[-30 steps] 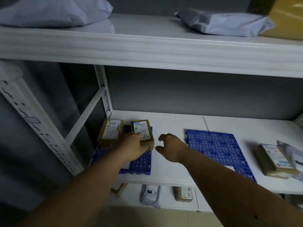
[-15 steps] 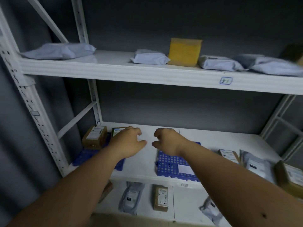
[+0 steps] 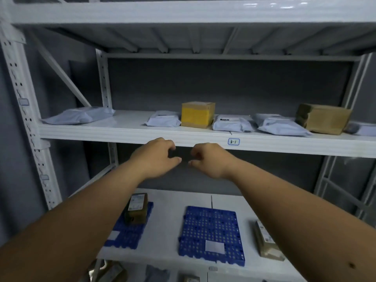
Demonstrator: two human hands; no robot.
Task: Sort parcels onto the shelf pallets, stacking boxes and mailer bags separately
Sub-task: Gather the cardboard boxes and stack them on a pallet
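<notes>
Both hands, left (image 3: pixel 156 157) and right (image 3: pixel 209 159), had been raised empty and loosely curled from the lower blue plastic pallets (image 3: pixel 211 235) to the shelf edge, where the yellow-taped cardboard box (image 3: pixel 197 115) lay just above, nearer the right.

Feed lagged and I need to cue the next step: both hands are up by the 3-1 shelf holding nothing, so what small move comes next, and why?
Probably reach the right hand up to the yellow-taped box just above. Both it and the left hand hold nothing, that box sits among mailer bags, and the left blue pallet already carries a box.
</notes>
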